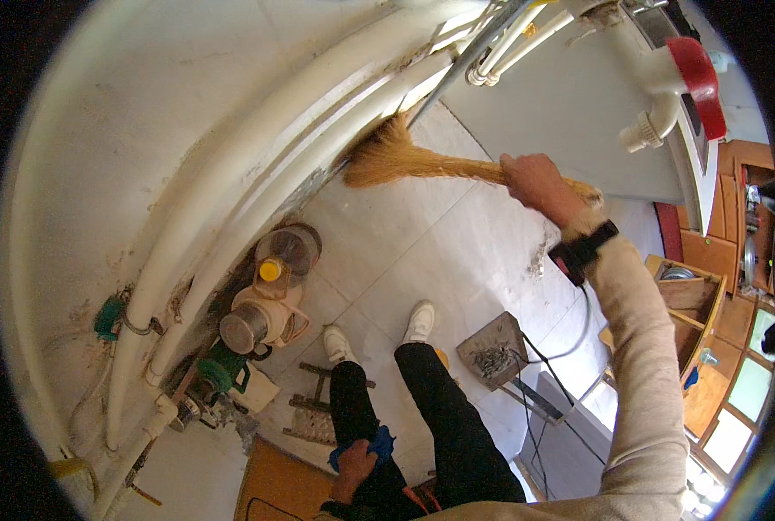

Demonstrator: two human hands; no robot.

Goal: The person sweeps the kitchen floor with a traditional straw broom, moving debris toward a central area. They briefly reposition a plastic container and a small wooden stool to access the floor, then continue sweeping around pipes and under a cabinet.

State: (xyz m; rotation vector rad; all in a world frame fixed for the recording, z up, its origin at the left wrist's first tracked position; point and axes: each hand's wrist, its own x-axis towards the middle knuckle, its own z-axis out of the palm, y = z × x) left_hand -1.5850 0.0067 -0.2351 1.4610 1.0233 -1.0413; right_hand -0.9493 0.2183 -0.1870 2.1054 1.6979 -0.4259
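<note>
My right hand (536,185) grips the handle of a straw broom (420,163), whose short butt end shows past my wrist. The broom's fanned bristles reach to the foot of the wall, touching or close by the lowest white pipe (400,88); part of the bristle tip lies in shadow. Around my right wrist is a black strap (583,251) with a cable running down from it. Low in the picture, my left hand (356,464) holds a blue cloth (380,444) against my trouser leg.
A clear plastic jug with a yellow cap (271,269), other containers (247,329) and a green pump-like device (221,371) stand along the wall. A dustpan (495,352) with debris lies right of my feet. A red-handled white tap (694,84) juts in at upper right. An open wooden drawer (687,299) stands right.
</note>
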